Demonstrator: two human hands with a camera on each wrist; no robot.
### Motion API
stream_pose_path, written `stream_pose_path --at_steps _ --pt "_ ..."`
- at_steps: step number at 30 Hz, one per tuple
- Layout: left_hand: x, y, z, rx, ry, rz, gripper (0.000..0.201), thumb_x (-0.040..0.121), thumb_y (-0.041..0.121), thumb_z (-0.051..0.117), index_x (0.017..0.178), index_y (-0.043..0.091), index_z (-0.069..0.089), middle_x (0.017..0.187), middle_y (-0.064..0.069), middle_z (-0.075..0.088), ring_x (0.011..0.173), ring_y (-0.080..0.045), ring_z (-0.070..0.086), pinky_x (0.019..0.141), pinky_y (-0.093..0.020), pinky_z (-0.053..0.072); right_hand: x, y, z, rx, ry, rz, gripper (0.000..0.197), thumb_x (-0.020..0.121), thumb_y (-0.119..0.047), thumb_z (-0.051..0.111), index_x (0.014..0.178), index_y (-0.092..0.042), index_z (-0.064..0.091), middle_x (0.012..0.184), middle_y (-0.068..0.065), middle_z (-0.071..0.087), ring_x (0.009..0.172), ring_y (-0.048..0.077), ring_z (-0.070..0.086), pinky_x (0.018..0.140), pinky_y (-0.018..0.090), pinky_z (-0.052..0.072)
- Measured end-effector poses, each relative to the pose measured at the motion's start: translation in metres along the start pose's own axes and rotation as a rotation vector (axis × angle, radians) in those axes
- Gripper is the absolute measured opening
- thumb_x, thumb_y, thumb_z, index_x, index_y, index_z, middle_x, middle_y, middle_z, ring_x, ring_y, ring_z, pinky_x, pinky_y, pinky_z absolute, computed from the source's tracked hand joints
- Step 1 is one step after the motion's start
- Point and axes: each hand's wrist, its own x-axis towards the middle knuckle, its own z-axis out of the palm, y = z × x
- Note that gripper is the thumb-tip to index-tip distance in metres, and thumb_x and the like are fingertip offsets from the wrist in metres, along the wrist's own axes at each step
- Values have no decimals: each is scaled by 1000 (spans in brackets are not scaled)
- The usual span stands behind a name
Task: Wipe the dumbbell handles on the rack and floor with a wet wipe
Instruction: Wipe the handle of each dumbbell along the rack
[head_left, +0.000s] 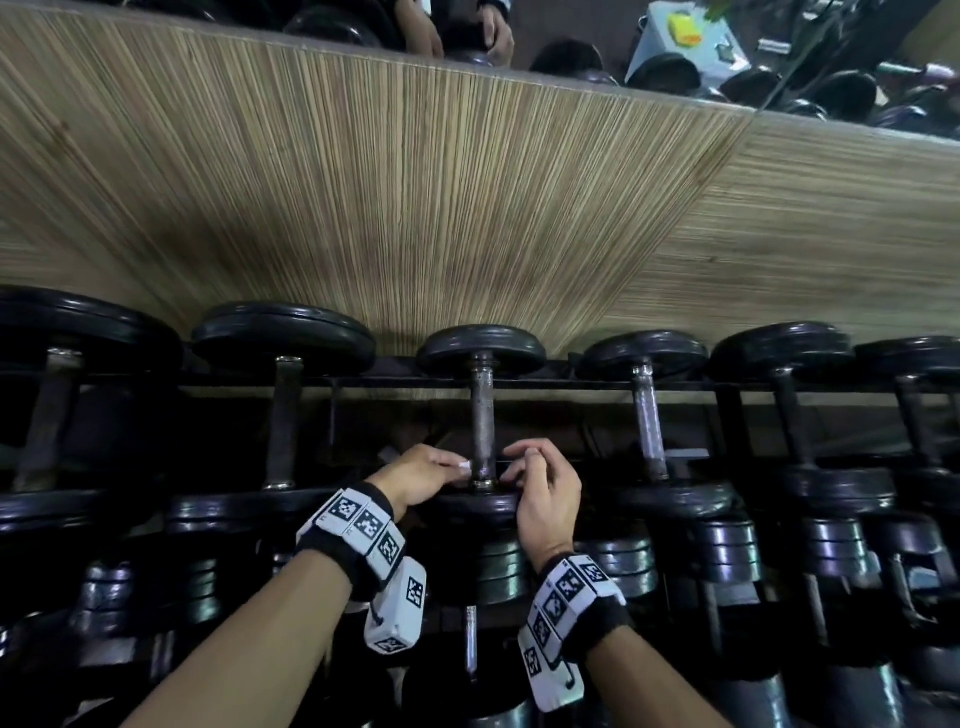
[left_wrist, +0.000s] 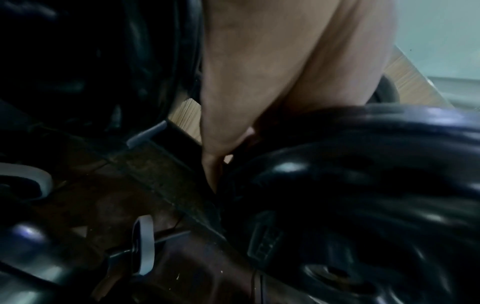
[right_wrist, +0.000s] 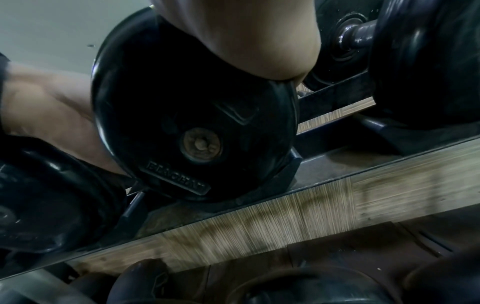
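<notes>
Left hand (head_left: 422, 475) pinched wet wipe (head_left: 464, 465) against centre dumbbell handle (head_left: 482, 415); right hand (head_left: 540, 491) curled, contents unclear; neighbouring handles seemingly unwiped.

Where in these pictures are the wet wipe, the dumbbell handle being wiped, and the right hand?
wet wipe (head_left: 464, 465), head view, white bit at the left fingertips.
dumbbell handle (head_left: 482, 415), head view, middle of the metal bar.
right hand (head_left: 545, 493), head view, back of the hand.
</notes>
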Motion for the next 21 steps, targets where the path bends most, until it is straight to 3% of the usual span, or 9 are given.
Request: stream_pose_path --at_steps 3,6,10,12,15,17,21 --pt "-8 -3 1 -19 47 31 12 94 11 65 92 5 75 77 -1 72 71 -5 63 71 -12 48 0 0 1 10 16 -15 28 88 -17 43 79 -13 69 63 5 65 61 15 62 64 28 47" --pt "-15 -1 -3 144 79 114 20 94 16 66 82 4 76 73 1 70 66 -4 58 70 -18 43 0 2 2 11 21 -14 29 88 -18 42 78 -13 69 63 4 65 61 15 62 63 27 47" --pt "-8 3 -10 319 110 126 16 94 18 64 84 12 76 83 -3 74 80 -13 62 82 -28 47 -1 2 2 9 19 -15 30 87 -22 42 77 -13 69 64 3 65 62 15 62 63 25 47" --pt "0 2 -7 382 187 73 23 95 15 62 74 18 70 73 1 65 76 -15 56 76 -27 42 0 1 1 0 14 -18 29 87 -17 42 77 -12 69 65 3 65 62 13 62 62 23 46" --pt "8 2 5 249 92 -5 31 96 11 61 66 17 66 69 2 61 71 -10 54 67 -18 41 0 0 1 -10 9 -23 28 86 -15 42 76 -12 69 64 2 65 61 12 62 61 22 45" --pt "7 3 9 124 44 -18 28 96 11 62 69 17 68 72 2 64 73 -8 55 69 -12 40 0 1 0 -17 11 -32 29 86 -18 42 76 -14 69 63 1 66 61 12 63 61 21 45" --pt "-9 4 7 171 149 38 17 94 18 66 83 11 77 82 -3 71 84 -16 63 84 -26 46 -2 1 1 -22 26 -47 30 86 -23 41 77 -16 69 63 1 66 62 14 64 62 22 47"
